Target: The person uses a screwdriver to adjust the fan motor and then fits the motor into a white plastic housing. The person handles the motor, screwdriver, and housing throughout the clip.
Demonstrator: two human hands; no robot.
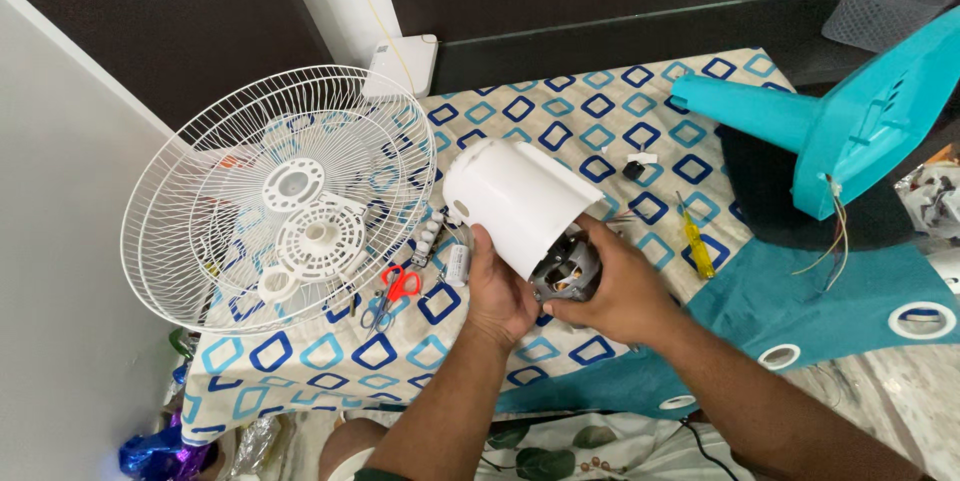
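Note:
My left hand (497, 291) grips the lower edge of a white plastic motor cover (515, 201), tilted above the cloth. My right hand (622, 286) holds the grey metal fan motor (566, 269), whose end sits inside the cover's open mouth. Both hands are close together over the patterned cloth (560, 116).
Two stacked white wire fan grilles (275, 196) lie at the left. Red-handled scissors (392, 291) and a small white cylinder (456, 263) sit beside my left hand. A yellow screwdriver (697, 246) lies to the right. A turquoise fan base (850, 126) with loose wires stands at right.

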